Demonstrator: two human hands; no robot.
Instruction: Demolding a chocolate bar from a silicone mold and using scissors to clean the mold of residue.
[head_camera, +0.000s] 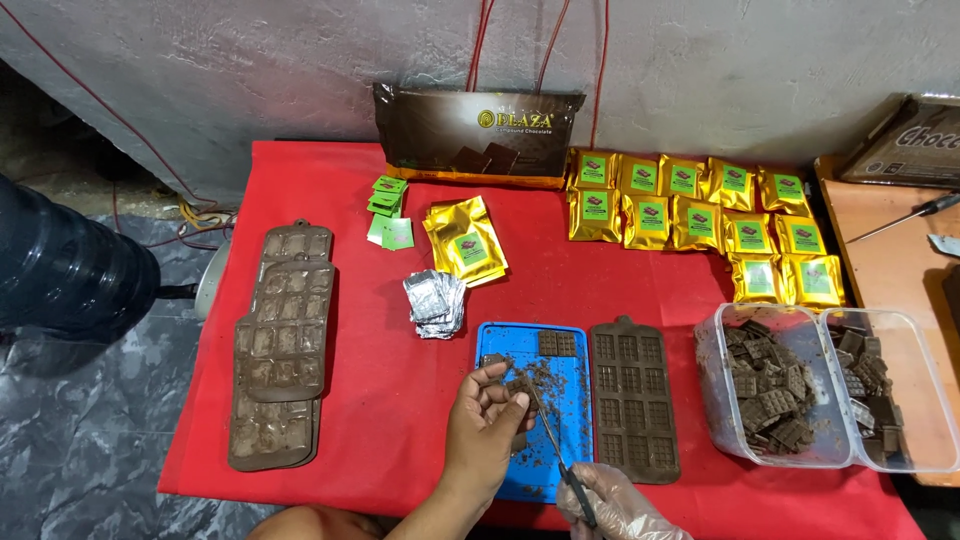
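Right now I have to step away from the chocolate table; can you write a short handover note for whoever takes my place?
Left hand: bare, pinching a small chocolate piece over the blue tray.
Right hand: in a clear glove, holding a thin tool whose tip points at that piece.
Things: empty brown mould right of the tray; two clear tubs of chocolate pieces further right; stacked moulds on the left; foil squares, loose gold pouches and green labels behind.
Done: rows of labelled gold packets at the back.
Left: the piece in hand and the tubs' contents are unwrapped.
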